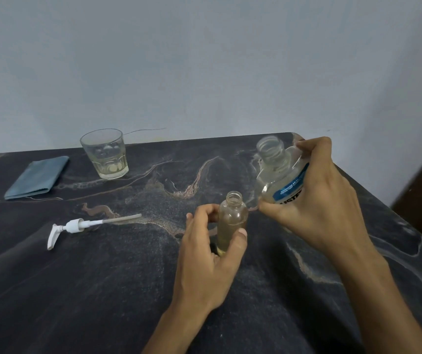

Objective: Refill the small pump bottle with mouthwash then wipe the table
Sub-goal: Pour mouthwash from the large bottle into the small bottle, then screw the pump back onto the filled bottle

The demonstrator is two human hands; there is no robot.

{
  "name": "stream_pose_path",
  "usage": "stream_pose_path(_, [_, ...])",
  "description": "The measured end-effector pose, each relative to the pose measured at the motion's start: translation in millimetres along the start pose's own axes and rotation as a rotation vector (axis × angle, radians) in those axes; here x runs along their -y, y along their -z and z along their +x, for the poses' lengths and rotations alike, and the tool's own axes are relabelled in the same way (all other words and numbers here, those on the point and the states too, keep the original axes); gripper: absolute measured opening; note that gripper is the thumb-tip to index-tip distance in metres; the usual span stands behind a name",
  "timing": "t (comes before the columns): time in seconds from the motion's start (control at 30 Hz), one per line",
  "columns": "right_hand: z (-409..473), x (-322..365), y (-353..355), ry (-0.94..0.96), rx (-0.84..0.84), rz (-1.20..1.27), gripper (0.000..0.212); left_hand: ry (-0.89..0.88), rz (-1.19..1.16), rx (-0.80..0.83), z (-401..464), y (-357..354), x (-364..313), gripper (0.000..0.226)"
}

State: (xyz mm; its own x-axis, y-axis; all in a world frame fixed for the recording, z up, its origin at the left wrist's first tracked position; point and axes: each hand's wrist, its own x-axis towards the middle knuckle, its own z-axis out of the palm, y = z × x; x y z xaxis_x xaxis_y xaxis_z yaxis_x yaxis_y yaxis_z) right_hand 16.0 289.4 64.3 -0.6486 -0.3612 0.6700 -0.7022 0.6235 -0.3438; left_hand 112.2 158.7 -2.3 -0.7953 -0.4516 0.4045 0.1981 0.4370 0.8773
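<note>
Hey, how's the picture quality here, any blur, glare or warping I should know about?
Head view: dim, flat light, soft shadows; wide-angle bend curves the table edges; mouthwash bottle in the right hand slightly blurred; small bottle, left hand and glass fairly sharp; no strong glare.

Brightness: the scene was dim and evenly lit, with a cool bluish cast over the wall point(204, 60).
Light source: no lamp showed; the light seemed soft and diffuse.
Shadows: they were faint, only a soft dark patch beneath the left hand point(204, 254) on the table point(77, 290).
Glare: small highlights sat on the glass point(105, 153) and on the mouthwash bottle point(279, 172).
Blur: the mouthwash bottle's neck and label were smeared; the right hand point(317, 190) was slightly soft.
Distortion: the table's far edge bowed and its corners curved away, as with a wide-angle lens.
Sharpness: detail was grainy and soft overall.
</note>
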Motion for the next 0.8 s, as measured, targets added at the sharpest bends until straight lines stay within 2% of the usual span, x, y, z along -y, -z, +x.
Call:
stream_pose_path(0.27, [1.2,-2.7,-1.4,-0.059,0.032,0.169,0.086,-0.024,-0.001,-0.007,1.3,-0.7,2.1,0.031])
stream_pose_path(0.8, [-0.1,-9.1,-4.5,-0.093,0.046,0.161,0.079,-0.049,0.000,-0.021,1.7,-0.3,5.4,0.029])
